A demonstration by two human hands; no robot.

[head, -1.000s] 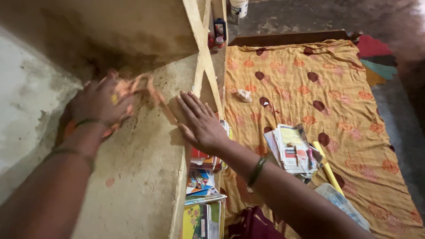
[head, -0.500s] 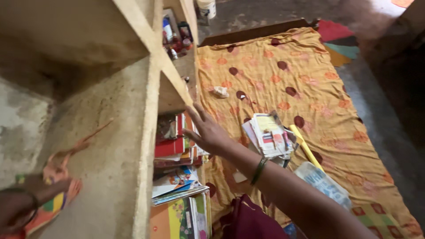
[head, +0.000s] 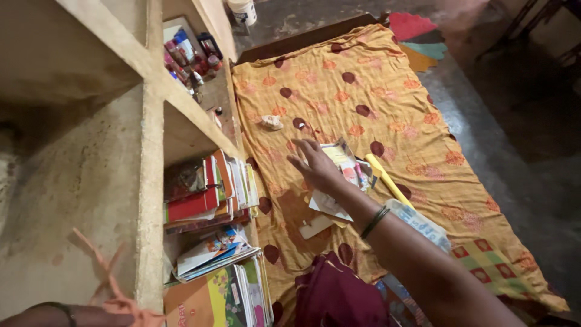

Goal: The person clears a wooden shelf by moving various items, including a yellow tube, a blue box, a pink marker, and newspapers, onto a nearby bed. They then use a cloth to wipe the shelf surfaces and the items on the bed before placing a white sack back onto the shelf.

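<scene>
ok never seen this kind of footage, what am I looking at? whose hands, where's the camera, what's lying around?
One camera, worn on a person's head, looking down; no robot. The right hand reaches open over a pile of papers and booklets on an orange patterned bedspread, holding nothing. The left hand is mostly out of view at the bottom edge, where an orange cloth shows; its grip cannot be judged. Beside the bed, concrete shelves hold stacked books and small bottles. A yellow stick lies by the papers.
</scene>
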